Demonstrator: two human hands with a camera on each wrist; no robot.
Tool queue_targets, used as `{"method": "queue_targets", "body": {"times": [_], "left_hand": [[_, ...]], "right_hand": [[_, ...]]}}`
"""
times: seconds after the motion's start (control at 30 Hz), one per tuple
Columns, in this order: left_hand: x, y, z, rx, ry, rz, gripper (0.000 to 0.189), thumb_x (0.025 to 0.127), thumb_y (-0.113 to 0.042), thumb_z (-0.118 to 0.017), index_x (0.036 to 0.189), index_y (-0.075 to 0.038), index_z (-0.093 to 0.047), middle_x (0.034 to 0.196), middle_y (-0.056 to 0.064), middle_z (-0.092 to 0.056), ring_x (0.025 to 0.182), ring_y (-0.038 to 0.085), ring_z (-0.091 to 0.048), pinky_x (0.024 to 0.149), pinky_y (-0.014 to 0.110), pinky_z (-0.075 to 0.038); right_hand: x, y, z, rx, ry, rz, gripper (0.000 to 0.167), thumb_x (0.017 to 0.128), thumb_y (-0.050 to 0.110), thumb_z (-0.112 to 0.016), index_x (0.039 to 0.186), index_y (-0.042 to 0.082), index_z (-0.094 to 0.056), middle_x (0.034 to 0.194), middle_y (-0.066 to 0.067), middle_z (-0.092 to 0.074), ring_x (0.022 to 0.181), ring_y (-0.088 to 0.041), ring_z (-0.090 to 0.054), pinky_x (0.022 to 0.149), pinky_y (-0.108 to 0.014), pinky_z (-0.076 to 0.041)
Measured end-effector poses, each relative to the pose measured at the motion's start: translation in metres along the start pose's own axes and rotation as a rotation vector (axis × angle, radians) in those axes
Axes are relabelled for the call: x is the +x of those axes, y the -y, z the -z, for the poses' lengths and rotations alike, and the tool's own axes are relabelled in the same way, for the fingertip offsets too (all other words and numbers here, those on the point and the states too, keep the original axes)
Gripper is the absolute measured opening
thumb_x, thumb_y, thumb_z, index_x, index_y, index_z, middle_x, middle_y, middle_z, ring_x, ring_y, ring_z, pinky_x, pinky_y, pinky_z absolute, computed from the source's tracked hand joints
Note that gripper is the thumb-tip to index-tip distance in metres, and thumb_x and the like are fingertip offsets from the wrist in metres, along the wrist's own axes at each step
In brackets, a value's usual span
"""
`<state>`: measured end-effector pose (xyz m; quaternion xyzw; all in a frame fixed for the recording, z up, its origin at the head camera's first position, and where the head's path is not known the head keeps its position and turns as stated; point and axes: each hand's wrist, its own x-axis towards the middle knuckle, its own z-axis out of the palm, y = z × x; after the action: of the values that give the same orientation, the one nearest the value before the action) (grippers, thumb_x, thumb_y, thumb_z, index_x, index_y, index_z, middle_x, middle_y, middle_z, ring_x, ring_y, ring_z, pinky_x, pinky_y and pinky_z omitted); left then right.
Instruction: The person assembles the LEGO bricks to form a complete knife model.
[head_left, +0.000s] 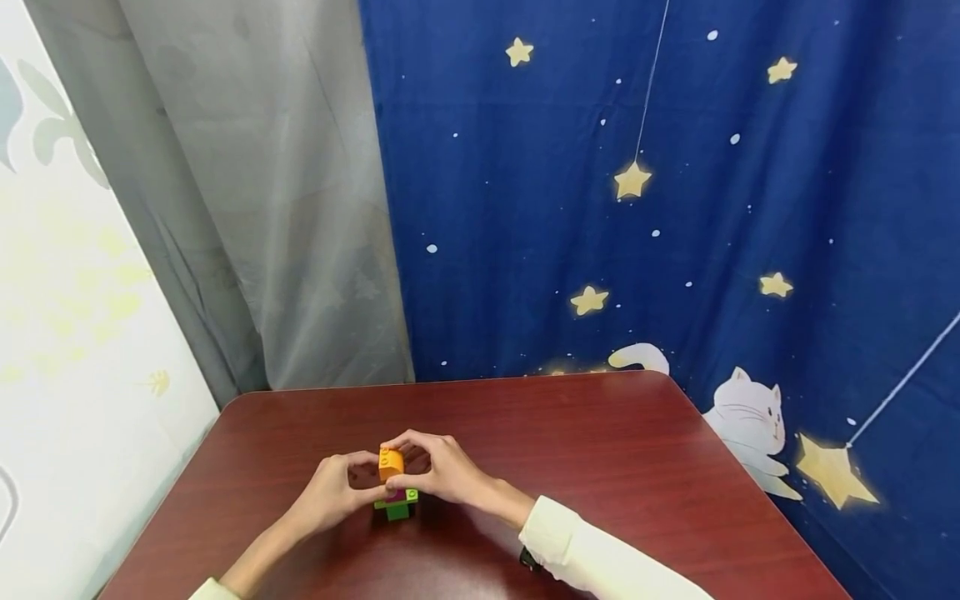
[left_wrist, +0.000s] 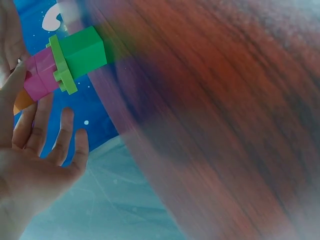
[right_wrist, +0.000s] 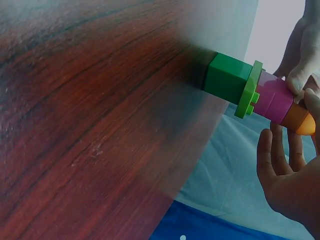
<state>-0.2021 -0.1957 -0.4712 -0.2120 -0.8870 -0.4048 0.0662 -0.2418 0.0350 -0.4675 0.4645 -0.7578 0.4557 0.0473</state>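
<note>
A small tower of toy building blocks stands upright on the table between both hands. Its base is a green block (right_wrist: 228,77), topped by a thin light-green plate (left_wrist: 63,65). Pink blocks (right_wrist: 272,97) sit above the plate, and a rounded orange block (head_left: 391,463) caps the tower. My right hand (head_left: 450,471) holds the orange block between thumb and fingers, from the right. From the left, my left hand (head_left: 333,496) pinches the tower around the pink blocks, its other fingers spread in the left wrist view. Fingers partly cover the pink and orange blocks.
The dark red wooden table (head_left: 570,467) extends around the tower. Behind it hang a grey curtain (head_left: 300,208) and a blue star-patterned curtain (head_left: 525,208). A pale patterned surface (head_left: 82,333) stands along the left side.
</note>
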Motion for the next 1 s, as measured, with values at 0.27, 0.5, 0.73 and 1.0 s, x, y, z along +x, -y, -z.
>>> {"method": "queue_targets", "body": {"times": [0.27,0.5,0.73,1.0], "left_hand": [[-0.001,-0.002,-0.005,0.013,0.004,0.0,0.041,0.087,-0.037,-0.086,0.115,-0.009,-0.073,0.103,-0.001,-0.076,0.085,0.015,-0.072,0.072,0.031,-0.059],[-0.01,0.003,-0.006,0.049,0.051,-0.038,0.044,0.091,-0.042,-0.08,0.119,-0.01,-0.072,0.109,-0.001,-0.075,0.098,0.02,-0.072,0.081,0.038,-0.059],[-0.004,0.002,-0.013,-0.011,0.079,-0.065,0.036,0.094,-0.037,-0.079,0.121,-0.015,-0.071,0.11,-0.002,-0.075,0.097,0.016,-0.073,0.083,0.039,-0.06],[0.016,-0.006,-0.026,-0.067,0.134,-0.056,0.039,0.095,-0.033,-0.078,0.121,-0.006,-0.069,0.11,0.007,-0.076,0.096,0.022,-0.075,0.081,0.038,-0.06]], "right_hand": [[-0.008,-0.004,-0.001,-0.049,0.029,0.036,0.051,0.096,0.021,-0.076,0.143,0.017,-0.055,0.114,0.001,-0.068,0.095,-0.003,-0.068,0.077,-0.021,-0.058],[-0.019,-0.007,-0.005,-0.144,0.076,0.054,0.067,0.098,0.014,-0.074,0.156,0.018,-0.041,0.118,0.001,-0.06,0.103,-0.003,-0.065,0.078,-0.017,-0.056],[-0.02,-0.008,0.005,-0.106,0.073,0.019,0.067,0.099,0.013,-0.072,0.158,0.019,-0.04,0.118,-0.002,-0.063,0.101,-0.006,-0.067,0.079,-0.021,-0.057],[-0.024,-0.017,0.027,-0.023,0.11,-0.079,0.069,0.101,0.01,-0.07,0.16,0.022,-0.036,0.12,-0.008,-0.068,0.1,-0.006,-0.067,0.083,-0.019,-0.056]]}}
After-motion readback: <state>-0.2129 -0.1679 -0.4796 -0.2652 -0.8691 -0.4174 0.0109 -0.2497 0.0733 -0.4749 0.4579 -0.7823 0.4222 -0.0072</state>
